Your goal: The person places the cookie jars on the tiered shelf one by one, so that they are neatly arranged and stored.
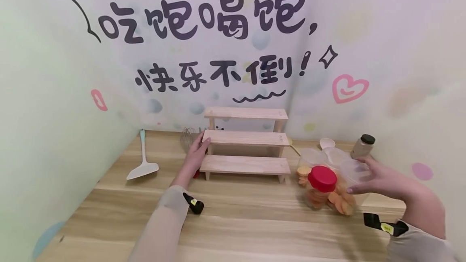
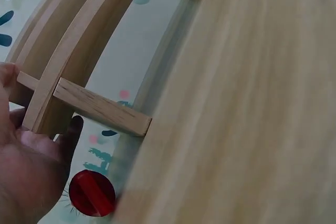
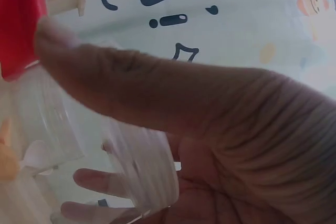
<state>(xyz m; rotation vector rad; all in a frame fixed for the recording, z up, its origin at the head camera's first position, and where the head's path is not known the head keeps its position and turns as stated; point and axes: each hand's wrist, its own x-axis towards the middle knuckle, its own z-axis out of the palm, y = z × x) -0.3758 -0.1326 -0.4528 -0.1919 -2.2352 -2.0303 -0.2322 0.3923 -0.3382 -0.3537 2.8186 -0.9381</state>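
Observation:
A three-tier wooden step shelf (image 1: 245, 137) stands on the table against the back wall. My left hand (image 1: 195, 157) grips its left end at the middle step; the left wrist view shows fingers (image 2: 71, 135) under the board. On the right, my right hand (image 1: 387, 179) holds a clear plastic jar (image 1: 352, 172) between thumb and fingers. Its ribbed wall (image 3: 144, 166) shows in the right wrist view, with fingers visible behind it. Just left of this jar is a clear jar with a red lid (image 1: 322, 179), close to orange and tan biscuit-like pieces (image 1: 341, 202).
Other clear containers (image 1: 312, 157) and a white spoon (image 1: 327, 143) lie behind the jars. A dark-lidded jar (image 1: 363, 146) stands at the back right. On the left lie a white spatula (image 1: 143, 169) and a wire whisk (image 1: 187, 137). A red round item (image 2: 92, 193) sits by the shelf's left leg.

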